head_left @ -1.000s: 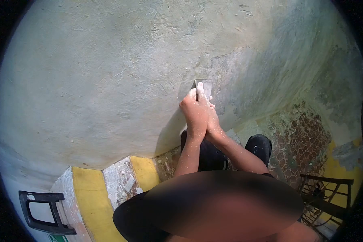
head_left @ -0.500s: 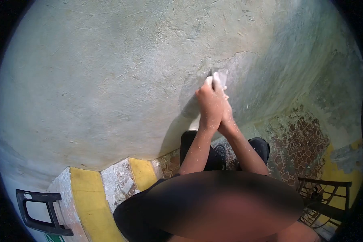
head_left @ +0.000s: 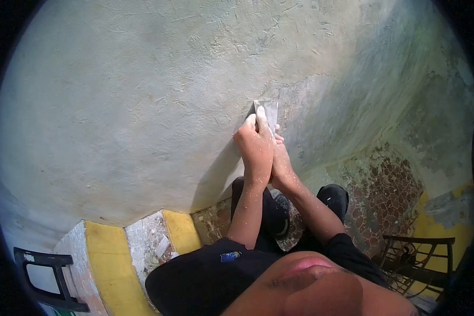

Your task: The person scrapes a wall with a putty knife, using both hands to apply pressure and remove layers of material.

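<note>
A flat metal scraper [head_left: 270,112] has its wide edge against the rough, pale plastered wall [head_left: 142,110]. My left hand [head_left: 256,146] is closed on the scraper, with whitened fingers along the blade. Just beside and partly behind it, my right hand [head_left: 282,159] is closed at the lower part of the tool, its fingertips showing at the blade's right side. The scraper's handle is hidden by the hands. Pale specks cover both hands and forearms. Around the blade, the wall surface is patchy and cracked.
Yellow-edged steps [head_left: 108,253] with debris lie at the lower left, near a black frame [head_left: 50,259]. A dark metal rack [head_left: 418,258] stands at the lower right. My shoe [head_left: 279,213] and knees are over the worn patterned floor [head_left: 387,195].
Both hands and the scraper have moved down and slightly left along the wall. The blade shows more clearly now.
</note>
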### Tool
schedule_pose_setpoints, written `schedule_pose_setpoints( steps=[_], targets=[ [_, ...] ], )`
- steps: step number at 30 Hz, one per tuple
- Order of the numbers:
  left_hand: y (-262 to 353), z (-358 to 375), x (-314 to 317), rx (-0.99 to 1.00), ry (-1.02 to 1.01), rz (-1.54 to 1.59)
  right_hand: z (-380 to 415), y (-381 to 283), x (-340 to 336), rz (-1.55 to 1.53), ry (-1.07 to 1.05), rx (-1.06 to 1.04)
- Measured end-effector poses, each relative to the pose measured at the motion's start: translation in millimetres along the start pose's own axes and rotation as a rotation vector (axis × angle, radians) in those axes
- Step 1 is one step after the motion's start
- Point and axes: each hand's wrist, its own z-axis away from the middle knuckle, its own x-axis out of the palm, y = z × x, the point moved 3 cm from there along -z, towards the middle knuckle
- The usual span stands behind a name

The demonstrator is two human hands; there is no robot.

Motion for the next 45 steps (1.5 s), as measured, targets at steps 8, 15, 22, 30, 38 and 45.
schedule_pose_setpoints(
  steps=[8, 15, 22, 30, 38, 45],
  targets=[
    [44, -29, 33, 0.149, -0.012, 0.011, -18, -59, 5, -0.026, -0.142, -0.256],
    [55, -17, 38, 0.185, -0.144, 0.023, -2, -56, -7, -0.047, -0.102, -0.335],
    [18, 14, -9, 0.054, -0.053, -0.059, 27, 2, 9, -0.184, -0.041, 0.042],
    [8, 5, -19, 0.068, -0.036, -0.071, 14, 7, 19, -0.073, -0.052, 0.012],
    [2, -1, -15, 0.077, -0.014, -0.059, 10, -1, 22, -0.034, -0.077, -0.045],
    [49, -32, 2, 0.146, -0.030, -0.110, -12, -41, 23, 0.228, -0.237, -0.388]
  ],
)
